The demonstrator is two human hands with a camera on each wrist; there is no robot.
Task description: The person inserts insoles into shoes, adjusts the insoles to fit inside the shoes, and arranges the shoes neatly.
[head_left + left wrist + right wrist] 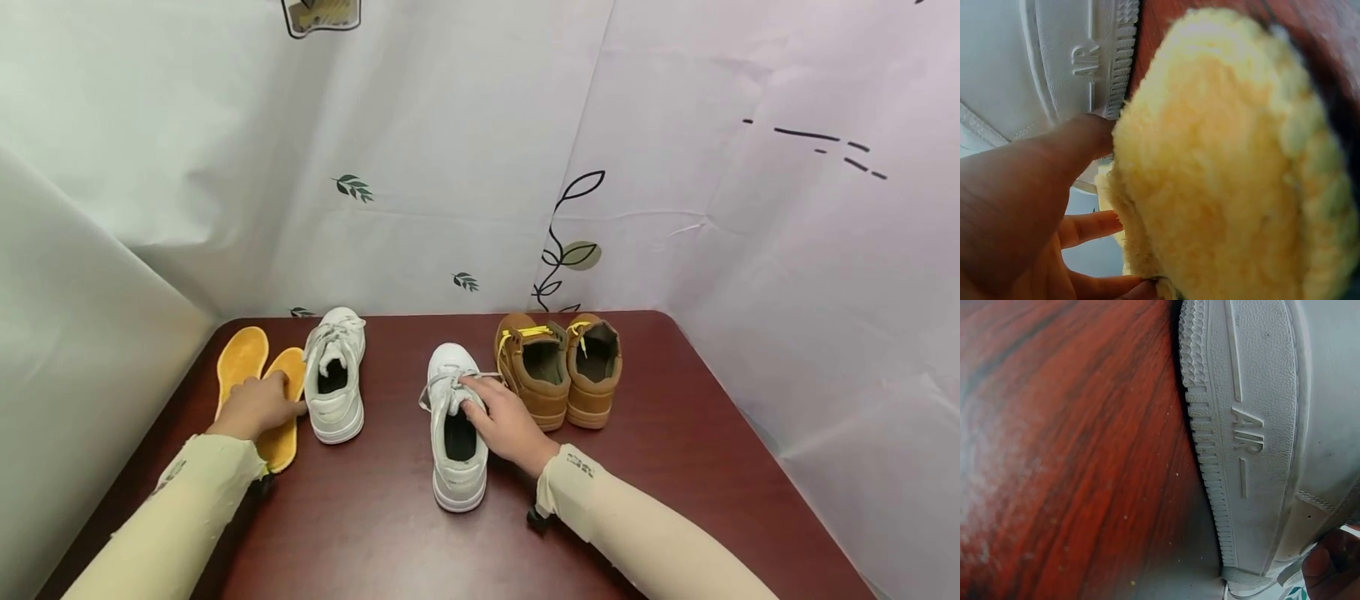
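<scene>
The left hand (258,407) is gripping the insole (282,442) by its edge, thumb on the side toward the other shoe (333,404). The right hand (517,427) is holding the shoe (457,442) around its laces and collar from about 4 o'clock, thumb and forefinger spreading apart there.

The relation that seems to matter is insole to shoe opening: from the left hand, the shoe is lying at about 3 o'clock, well apart, with the other shoe standing between, nearer the left hand at about 2 o'clock. Whether the left thumb is touching that other shoe's sole, I cannot tell.

The two long axes are running nearly alike: the shoe is pointing its toe at 12 and its heel at 6, while the insole is leaning slightly, from 1 to 7. The left hand is the nearer one for the insole, the right for the shoe.

The other insole (242,358) is lying at 11 o'clock from the left hand, partly hidden. The brown shoes (547,404) are standing at 1 to 2 o'clock from the right hand, on the table (375,525).
</scene>
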